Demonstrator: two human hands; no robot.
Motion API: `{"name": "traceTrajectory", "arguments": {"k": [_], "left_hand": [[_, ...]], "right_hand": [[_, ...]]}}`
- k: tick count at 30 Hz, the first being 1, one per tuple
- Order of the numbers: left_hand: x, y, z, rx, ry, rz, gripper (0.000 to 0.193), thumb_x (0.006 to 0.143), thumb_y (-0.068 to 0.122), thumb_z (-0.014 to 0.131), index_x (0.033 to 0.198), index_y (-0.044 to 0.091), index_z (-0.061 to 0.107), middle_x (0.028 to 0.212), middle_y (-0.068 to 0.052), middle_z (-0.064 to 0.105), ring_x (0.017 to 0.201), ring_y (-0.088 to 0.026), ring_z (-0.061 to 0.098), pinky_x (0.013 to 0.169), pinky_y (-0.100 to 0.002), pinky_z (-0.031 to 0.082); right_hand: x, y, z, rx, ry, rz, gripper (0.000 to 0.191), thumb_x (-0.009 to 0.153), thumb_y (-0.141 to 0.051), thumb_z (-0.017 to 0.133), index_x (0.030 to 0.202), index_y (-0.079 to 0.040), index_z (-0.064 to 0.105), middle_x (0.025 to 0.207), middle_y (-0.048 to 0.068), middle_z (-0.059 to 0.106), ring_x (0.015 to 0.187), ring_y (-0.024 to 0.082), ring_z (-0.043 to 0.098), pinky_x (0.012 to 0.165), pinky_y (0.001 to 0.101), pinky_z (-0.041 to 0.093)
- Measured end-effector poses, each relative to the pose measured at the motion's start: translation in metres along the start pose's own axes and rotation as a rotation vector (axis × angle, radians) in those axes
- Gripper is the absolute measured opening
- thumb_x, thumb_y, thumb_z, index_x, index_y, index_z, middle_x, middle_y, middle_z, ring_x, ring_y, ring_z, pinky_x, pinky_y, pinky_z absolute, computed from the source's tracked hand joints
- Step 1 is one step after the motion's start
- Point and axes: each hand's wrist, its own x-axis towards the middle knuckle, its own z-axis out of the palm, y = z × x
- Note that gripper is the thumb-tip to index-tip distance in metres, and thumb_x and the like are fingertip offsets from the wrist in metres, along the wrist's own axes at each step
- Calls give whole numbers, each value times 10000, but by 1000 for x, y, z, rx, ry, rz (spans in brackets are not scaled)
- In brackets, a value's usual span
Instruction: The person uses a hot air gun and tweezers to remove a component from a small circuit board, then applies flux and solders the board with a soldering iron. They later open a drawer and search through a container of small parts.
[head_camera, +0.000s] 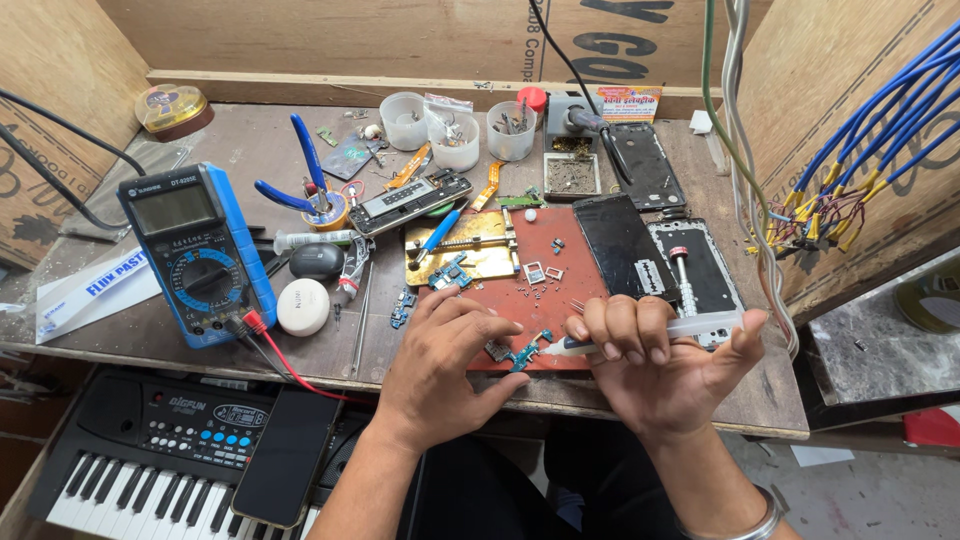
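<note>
Blue-cased multimeter (197, 255) sat far left of the red mat (540, 290) on the surface (110, 340). At the mat's near edge, the left hand (440, 370) pinched a small circuit board (515, 356), its grip closed on it. That board looked light, thin and fragile, best held by its edges. Right of it, the right hand (655, 365) clasped a white syringe (640, 335), tip touching the board.

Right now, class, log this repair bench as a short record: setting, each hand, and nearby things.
Setting: cluttered wooden workbench
Left hand: steadies a small blue circuit board on the red mat
Right hand: grips a white syringe, tip at that board
Nearby left: blue multimeter, white round case
Nearby right: black phone screen
Below bench: keyboard
</note>
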Motion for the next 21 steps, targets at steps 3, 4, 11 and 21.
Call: {"name": "traceTrajectory", "arguments": {"k": [3,4,11,21], "left_hand": [[0,0,1,-6,-2,-1,466,670,227,907,1068,148,679,903,44,710,992,-197,669,1127,-478,409],[0,0,1,-7,-3,-1,467,671,226,907,1071,147,679,902,44,709,993,-195,670,1127,-478,409],[0,-1,1,-4,4,11,464,668,217,903,1071,151,681,911,37,710,1009,-200,669,1124,-473,405],[0,0,1,1,-3,-9,452,677,223,902,1066,152,683,910,36,712,1013,-198,666,1129,-466,400]], "right_hand": [[0,-1,1,8,10,-5,842,908,-904,268,661,-101,324,713,49,364,762,212,352,898,403,317],[0,-1,1,9,13,-6,841,909,-902,271,658,-101,325,712,49,364,762,212,353,916,409,316],[1,-2,3,4,24,-11,829,906,-889,297,658,-99,325,712,51,369,762,214,353,943,424,318],[0,-3,0,-22,41,-22,830,904,-892,295,654,-100,316,698,47,354,752,212,341,852,390,317]]}}
